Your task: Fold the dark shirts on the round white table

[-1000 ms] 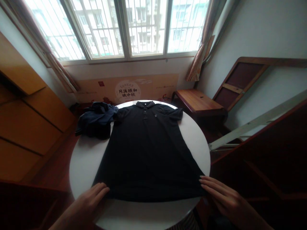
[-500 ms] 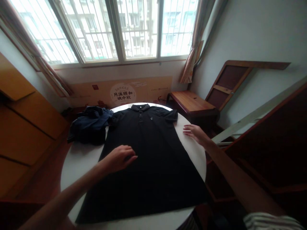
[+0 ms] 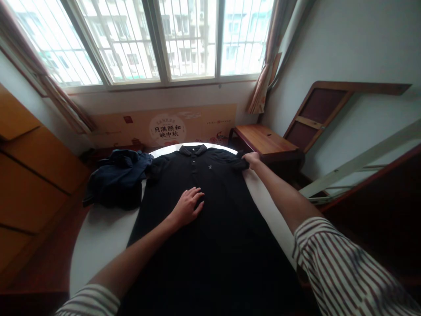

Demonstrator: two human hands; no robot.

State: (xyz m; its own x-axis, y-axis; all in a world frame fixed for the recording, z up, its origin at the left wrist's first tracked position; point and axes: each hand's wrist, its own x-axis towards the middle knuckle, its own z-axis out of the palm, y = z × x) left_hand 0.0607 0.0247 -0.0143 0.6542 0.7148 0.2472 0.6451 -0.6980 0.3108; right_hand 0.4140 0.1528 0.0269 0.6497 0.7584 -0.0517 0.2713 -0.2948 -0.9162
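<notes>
A black short-sleeved polo shirt (image 3: 210, 245) lies spread front side up on the white round table (image 3: 98, 232), its collar toward the window. My right hand (image 3: 251, 159) is closed on the edge of the shirt's sleeve at the right, bunching the cloth a little. Over the middle of the chest is my left hand (image 3: 189, 204), palm down with its fingers apart and nothing in it; whether it presses on the cloth is hard to tell.
Dark blue folded clothes (image 3: 118, 177) are heaped at the table's left edge. Beyond the table stand a wooden stool (image 3: 266, 139) on the right and a printed cardboard panel (image 3: 204, 125) under the window. Orange cabinets (image 3: 36, 166) line the left side.
My right hand has moved from the bare table up to the sleeve and taken hold of it. My left hand has shifted forward and right, its fingers now spread. The view has moved closer.
</notes>
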